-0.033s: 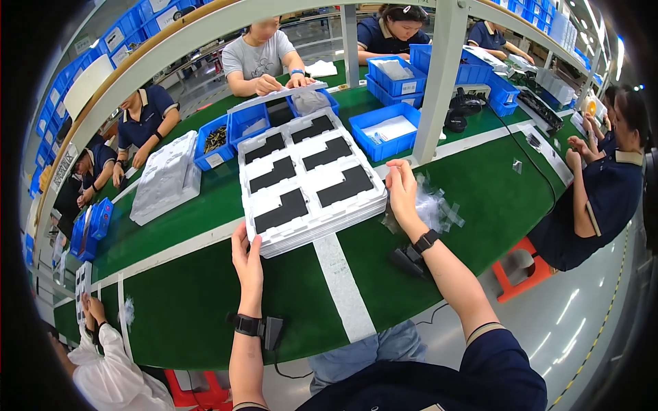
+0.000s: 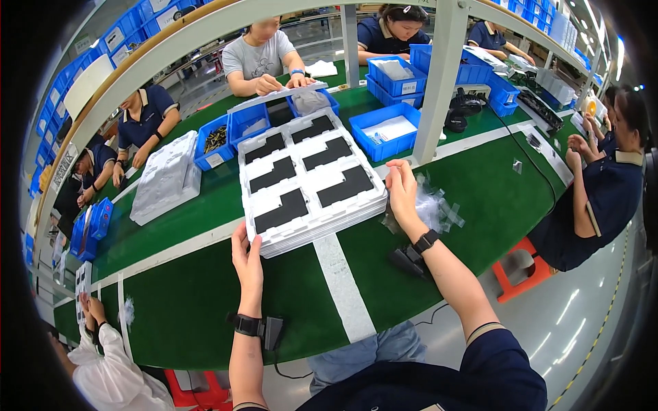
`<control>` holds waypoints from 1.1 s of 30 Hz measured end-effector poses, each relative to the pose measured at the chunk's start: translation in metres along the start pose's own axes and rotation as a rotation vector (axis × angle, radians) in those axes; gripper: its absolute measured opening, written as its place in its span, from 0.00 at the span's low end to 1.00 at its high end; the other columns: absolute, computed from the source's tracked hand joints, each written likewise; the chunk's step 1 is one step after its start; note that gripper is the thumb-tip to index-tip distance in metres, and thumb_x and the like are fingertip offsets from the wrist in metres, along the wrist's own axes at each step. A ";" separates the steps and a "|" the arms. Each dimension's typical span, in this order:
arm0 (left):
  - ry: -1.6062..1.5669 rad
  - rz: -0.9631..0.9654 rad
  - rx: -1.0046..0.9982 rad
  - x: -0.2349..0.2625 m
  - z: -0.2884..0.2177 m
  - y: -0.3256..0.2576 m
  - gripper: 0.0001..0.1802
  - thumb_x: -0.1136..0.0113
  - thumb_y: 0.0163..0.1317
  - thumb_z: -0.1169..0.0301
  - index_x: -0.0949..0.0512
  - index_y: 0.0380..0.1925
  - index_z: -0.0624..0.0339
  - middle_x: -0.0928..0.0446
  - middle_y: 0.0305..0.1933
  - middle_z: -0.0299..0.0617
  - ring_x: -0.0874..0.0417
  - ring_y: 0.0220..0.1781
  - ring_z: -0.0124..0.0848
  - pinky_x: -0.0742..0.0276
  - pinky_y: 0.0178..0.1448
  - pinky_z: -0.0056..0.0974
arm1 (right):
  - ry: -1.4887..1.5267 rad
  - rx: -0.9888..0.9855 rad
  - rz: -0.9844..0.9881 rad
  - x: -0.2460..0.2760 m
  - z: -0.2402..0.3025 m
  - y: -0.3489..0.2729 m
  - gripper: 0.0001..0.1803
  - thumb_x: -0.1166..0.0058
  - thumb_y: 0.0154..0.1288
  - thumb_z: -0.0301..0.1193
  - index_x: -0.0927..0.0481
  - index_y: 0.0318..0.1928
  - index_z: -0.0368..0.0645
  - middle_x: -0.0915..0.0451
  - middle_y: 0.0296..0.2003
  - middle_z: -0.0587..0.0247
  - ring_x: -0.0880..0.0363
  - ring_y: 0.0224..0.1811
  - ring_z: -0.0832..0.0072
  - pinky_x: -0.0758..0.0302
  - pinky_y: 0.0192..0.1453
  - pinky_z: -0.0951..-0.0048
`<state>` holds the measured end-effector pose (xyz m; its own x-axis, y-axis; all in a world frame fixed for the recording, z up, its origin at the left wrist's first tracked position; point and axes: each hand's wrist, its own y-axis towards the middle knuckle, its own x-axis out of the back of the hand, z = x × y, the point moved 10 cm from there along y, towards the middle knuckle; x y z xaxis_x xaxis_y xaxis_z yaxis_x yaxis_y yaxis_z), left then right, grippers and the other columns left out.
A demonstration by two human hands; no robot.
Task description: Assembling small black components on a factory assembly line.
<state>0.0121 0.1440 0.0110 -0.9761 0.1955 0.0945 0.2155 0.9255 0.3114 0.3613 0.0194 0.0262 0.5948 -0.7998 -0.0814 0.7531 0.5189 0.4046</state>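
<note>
White trays (image 2: 312, 181) lie in a stack on the green surface (image 2: 205, 301), and dark flat rectangular parts fill the six pockets of the top tray. The stack sits in front of the person, over a white stripe (image 2: 343, 288) that runs across the surface. The left hand (image 2: 248, 257) grips the near left corner of the stack, with the fingers closed on its edge. The right hand (image 2: 402, 195) is pressed on the near right corner, fingers bent against the side of the trays, so both hands hold the stack. Just beside the right hand there are clear plastic wrappers (image 2: 435, 209) on the surface. Behind the stack stand blue bins (image 2: 384, 130), and to the left lies another pile of grey-white trays (image 2: 164, 178). Other people sit around the surface, well apart from the stack.
</note>
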 end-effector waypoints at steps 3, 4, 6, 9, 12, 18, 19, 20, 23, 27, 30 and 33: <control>-0.027 0.014 -0.007 -0.003 -0.007 -0.001 0.21 0.50 0.58 0.74 0.37 0.51 0.67 0.32 0.50 0.46 0.30 0.51 0.32 0.36 0.55 0.34 | -0.001 0.002 0.006 0.001 0.002 -0.001 0.08 0.62 0.63 0.28 0.30 0.36 0.38 0.35 0.15 0.69 0.39 0.18 0.85 0.42 0.22 0.81; -0.026 0.017 -0.004 -0.004 -0.007 -0.002 0.21 0.50 0.58 0.74 0.37 0.51 0.67 0.32 0.50 0.46 0.30 0.51 0.32 0.36 0.55 0.34 | 0.004 0.024 0.000 0.002 0.004 0.000 0.08 0.62 0.63 0.28 0.29 0.35 0.38 0.35 0.14 0.70 0.39 0.17 0.85 0.42 0.22 0.81; -0.023 0.025 -0.009 -0.003 -0.008 -0.001 0.21 0.50 0.58 0.74 0.37 0.51 0.67 0.32 0.50 0.46 0.30 0.51 0.32 0.36 0.55 0.34 | 0.002 0.043 -0.001 0.001 0.009 0.000 0.08 0.62 0.63 0.28 0.29 0.35 0.38 0.35 0.14 0.70 0.39 0.17 0.85 0.42 0.21 0.81; -0.017 0.005 -0.008 -0.002 -0.003 0.000 0.21 0.50 0.58 0.74 0.37 0.51 0.67 0.32 0.50 0.46 0.31 0.52 0.31 0.37 0.55 0.34 | 0.008 0.047 0.006 0.000 0.008 0.000 0.08 0.62 0.63 0.28 0.29 0.34 0.38 0.35 0.13 0.70 0.39 0.17 0.85 0.42 0.21 0.80; -0.029 0.017 0.010 -0.002 -0.002 0.000 0.21 0.50 0.58 0.74 0.37 0.52 0.67 0.32 0.51 0.46 0.31 0.52 0.32 0.37 0.55 0.34 | -0.006 0.043 0.001 0.001 0.007 0.000 0.08 0.62 0.63 0.28 0.29 0.34 0.38 0.35 0.13 0.69 0.39 0.17 0.85 0.41 0.22 0.80; -0.013 0.017 0.011 -0.002 -0.002 0.002 0.21 0.50 0.57 0.74 0.37 0.51 0.68 0.33 0.51 0.46 0.31 0.52 0.32 0.37 0.56 0.34 | -0.016 0.039 -0.036 0.006 0.004 0.001 0.08 0.61 0.63 0.28 0.29 0.33 0.38 0.35 0.13 0.69 0.38 0.17 0.85 0.40 0.22 0.80; -0.015 0.018 0.007 -0.003 -0.002 0.002 0.21 0.50 0.57 0.74 0.37 0.51 0.68 0.33 0.51 0.46 0.31 0.52 0.32 0.37 0.56 0.34 | -0.028 0.020 -0.050 0.008 0.002 0.002 0.09 0.61 0.63 0.28 0.29 0.33 0.38 0.35 0.14 0.69 0.38 0.17 0.85 0.40 0.22 0.80; -0.011 0.012 0.007 -0.002 -0.002 0.001 0.21 0.50 0.58 0.74 0.37 0.51 0.68 0.33 0.51 0.46 0.31 0.52 0.32 0.37 0.56 0.34 | -0.028 0.018 -0.050 0.008 0.002 0.001 0.09 0.61 0.63 0.28 0.29 0.33 0.38 0.35 0.14 0.69 0.38 0.17 0.85 0.40 0.22 0.80; -0.008 0.014 -0.001 -0.001 -0.004 0.000 0.21 0.50 0.58 0.74 0.37 0.51 0.68 0.33 0.51 0.46 0.31 0.52 0.32 0.37 0.56 0.33 | -0.012 0.017 -0.042 0.005 0.004 -0.001 0.09 0.61 0.62 0.28 0.28 0.32 0.38 0.34 0.14 0.68 0.38 0.17 0.84 0.40 0.22 0.80; -0.015 0.027 -0.001 -0.003 -0.004 0.000 0.21 0.51 0.58 0.74 0.38 0.52 0.67 0.33 0.51 0.46 0.31 0.52 0.32 0.37 0.56 0.33 | 0.062 -0.046 -0.053 0.011 -0.013 0.004 0.10 0.62 0.63 0.30 0.28 0.32 0.39 0.34 0.14 0.69 0.39 0.17 0.85 0.42 0.21 0.81; -0.031 0.032 0.004 -0.005 -0.003 0.000 0.21 0.52 0.59 0.73 0.38 0.52 0.67 0.34 0.52 0.46 0.32 0.53 0.32 0.38 0.57 0.33 | 0.164 -0.177 -0.063 0.014 -0.031 0.007 0.12 0.63 0.64 0.32 0.28 0.31 0.40 0.34 0.16 0.70 0.41 0.16 0.85 0.45 0.19 0.82; -0.016 0.044 -0.004 -0.004 -0.004 0.000 0.21 0.52 0.60 0.72 0.39 0.53 0.67 0.34 0.53 0.46 0.32 0.53 0.32 0.39 0.57 0.33 | 0.320 -0.255 -0.089 0.017 -0.039 0.006 0.12 0.64 0.64 0.33 0.29 0.33 0.40 0.36 0.17 0.71 0.44 0.14 0.87 0.49 0.15 0.84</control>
<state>0.0164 0.1418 0.0142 -0.9661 0.2407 0.0932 0.2579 0.9147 0.3111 0.3872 0.0210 -0.0083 0.5514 -0.7314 -0.4011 0.8270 0.5423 0.1480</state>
